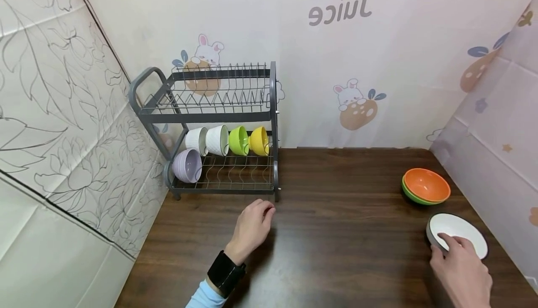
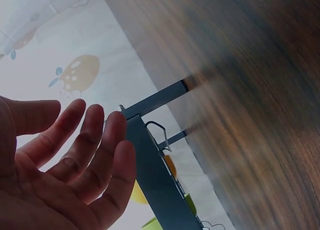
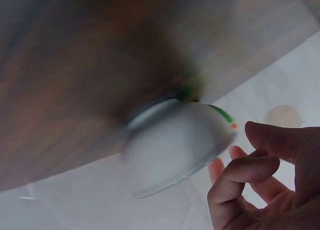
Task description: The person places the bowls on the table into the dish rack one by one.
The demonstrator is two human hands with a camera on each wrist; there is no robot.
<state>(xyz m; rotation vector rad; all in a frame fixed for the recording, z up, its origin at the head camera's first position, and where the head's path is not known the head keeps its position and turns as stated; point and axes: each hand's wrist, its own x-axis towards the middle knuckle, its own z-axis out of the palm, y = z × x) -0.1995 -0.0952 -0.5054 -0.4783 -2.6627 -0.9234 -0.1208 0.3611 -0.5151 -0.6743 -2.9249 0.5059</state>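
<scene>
A white bowl (image 1: 458, 226) with a dark rim is near the table's right edge. My right hand (image 1: 462, 270) reaches over its near rim with the fingers bent. In the right wrist view, the white bowl (image 3: 175, 145) is blurred, and a gap shows between it and the thumb of my right hand (image 3: 260, 180). My left hand (image 1: 251, 226) hovers before the dish rack (image 1: 222, 191), fingers loosely curled. The left wrist view shows my left hand (image 2: 75, 165) holding nothing, with the rack (image 2: 155, 175) beyond it.
An orange bowl (image 1: 426, 185) sits in a green bowl (image 1: 414, 198) at the right. On the rack's lower tier are a lilac bowl (image 1: 187, 166), two white cups (image 1: 216, 140), a green cup (image 1: 238, 140) and a yellow cup (image 1: 259, 141). Patterned walls stand behind and beside the table.
</scene>
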